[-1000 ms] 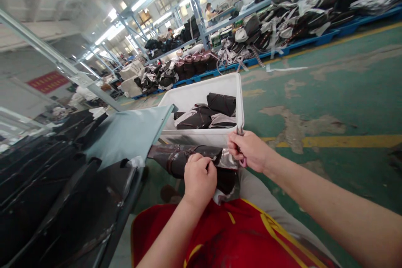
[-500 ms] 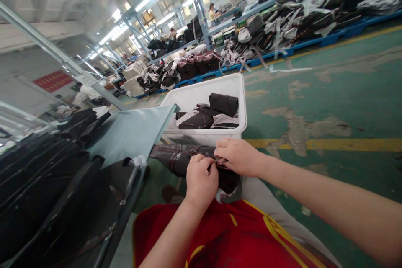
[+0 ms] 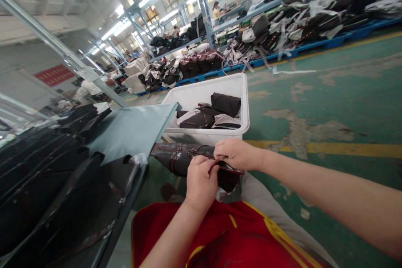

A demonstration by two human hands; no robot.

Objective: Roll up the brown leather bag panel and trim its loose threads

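A dark brown bag piece (image 3: pixel 176 159) with thin reddish-brown straps lies across my lap, its far end reaching under the edge of the pale table. My left hand (image 3: pixel 201 178) is closed on its near edge, thumb against the fingers. Just to the right, my right hand (image 3: pixel 237 154) pinches at the same edge, fingertips close to those of the left. A thin dark red strip shows below the right hand. Whatever small part lies between the fingertips is hidden.
Beyond my hands stands a white plastic bin (image 3: pixel 246 104) holding several dark bag pieces. At left, a pale blue-green tabletop (image 3: pixel 132 127) bears stacked black pieces (image 3: pixel 40 184). Farther back, blue pallets (image 3: pixel 292 53) carry heaped bags, and a person (image 3: pixel 216 11) sits among the racks.
My right hand has curled tighter and turned slightly at the bag's edge, and the dark red strip beneath it now shows more. The left hand stays nearly in place.
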